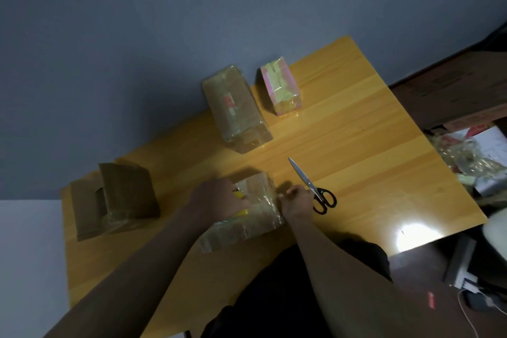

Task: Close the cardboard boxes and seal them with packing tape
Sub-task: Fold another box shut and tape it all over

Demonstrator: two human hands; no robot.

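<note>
Left hand: the left hand (219,199) lies on top of the small brown cardboard box wrapped in shiny clear tape (244,214), its grip closed round a yellow-cored roll of packing tape (241,203) that is mostly hidden under the palm.
Right hand: the right hand (296,200) sits at the box's right end, fingers curled in a narrow pinch, apparently on the free end of the tape; the strip itself is too clear to make out.
Near box, place: near the front edge of the orange wooden tabletop (356,132), about midway along it.
Near box, handling: judged light and fairly stiff, yet its taped skin looks slippery, so pressing down from above and holding at the corners should serve best. The tape is thin and likely to stick to itself.
Scissors: black-handled steel scissors (315,189) lie just beside the right hand.
Open box: a plain brown cardboard box with flaps standing up (115,200) sits at the left edge, unsealed.
Far boxes: a tall brown taped cardboard box (236,110) and a pink and cream taped box (279,89) stand toward the far edge, both glossy.
</note>
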